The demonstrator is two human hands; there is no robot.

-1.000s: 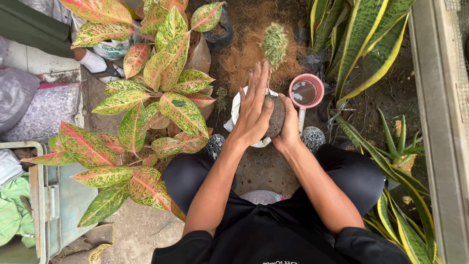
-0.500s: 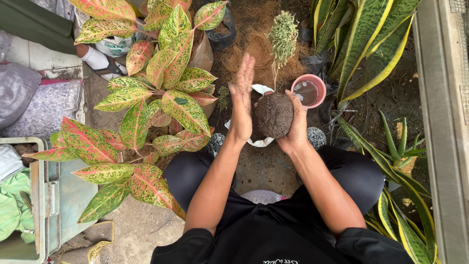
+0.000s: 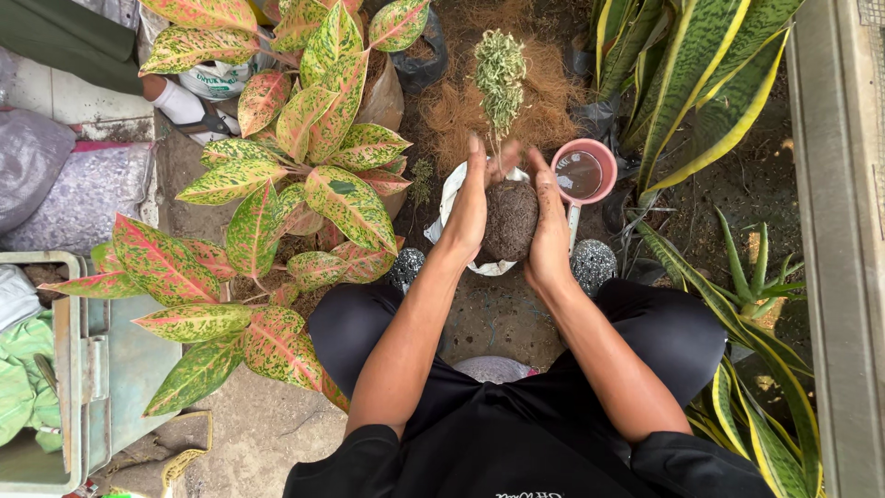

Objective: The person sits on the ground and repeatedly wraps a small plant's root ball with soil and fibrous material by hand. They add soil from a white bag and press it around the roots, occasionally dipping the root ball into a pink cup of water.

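Note:
A round ball of dark brown soil and fibre (image 3: 510,219) sits between my two palms, with a small pale green plant (image 3: 500,74) rising from its top. My left hand (image 3: 469,207) presses flat against the ball's left side. My right hand (image 3: 550,226) cups its right side. Under the ball lies a white bag or bowl (image 3: 447,207), mostly hidden. A pink cup of water (image 3: 583,171) stands just right of my right hand.
A large plant with pink and green speckled leaves (image 3: 277,194) fills the left. Striped snake plants (image 3: 701,101) stand at the right beside a grey ledge (image 3: 834,231). Brown coconut fibre (image 3: 544,83) lies behind. A metal tray (image 3: 74,369) holds green cloth at the lower left.
My left hand, lifted off the ball half a second ago, now presses against its left side again. The ball and small plant have been turned and stand more upright.

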